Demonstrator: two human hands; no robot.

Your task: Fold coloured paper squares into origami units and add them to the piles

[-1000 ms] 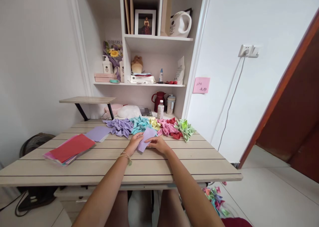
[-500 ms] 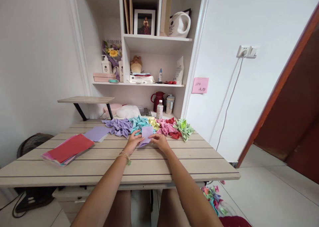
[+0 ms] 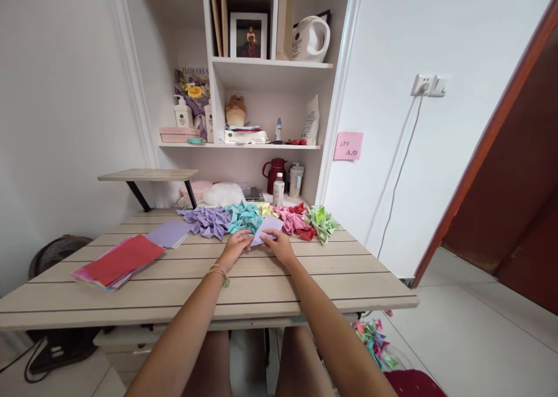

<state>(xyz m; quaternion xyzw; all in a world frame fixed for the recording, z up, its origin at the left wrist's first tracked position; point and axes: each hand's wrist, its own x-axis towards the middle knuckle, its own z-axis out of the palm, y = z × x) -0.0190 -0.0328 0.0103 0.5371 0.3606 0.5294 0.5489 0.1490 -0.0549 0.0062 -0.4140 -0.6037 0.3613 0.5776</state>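
Between my hands, just above the middle of the table, is a purple sheet of origami paper (image 3: 267,228), tilted with a corner pointing up and right. My left hand (image 3: 238,246) grips its lower left edge. On the right side my right hand (image 3: 279,245) pinches it, with the thumb lying on the paper. Behind it runs a row of folded paper pieces: purple ones (image 3: 210,221), blue ones (image 3: 244,217), yellow ones (image 3: 265,210), pink ones (image 3: 288,220) and green ones (image 3: 321,222), with some red among them.
On the left of the table (image 3: 183,295) lie a stack of purple sheets (image 3: 169,233) and a pile topped with red paper (image 3: 124,260). A small raised shelf (image 3: 148,175) stands behind them. A bottle (image 3: 278,190) and a red jug (image 3: 274,175) are at the back.
The purple paper has turned from standing upright and narrow to a tilted, wider diamond-like shape. My hands stay around it, and the view has shifted slightly.
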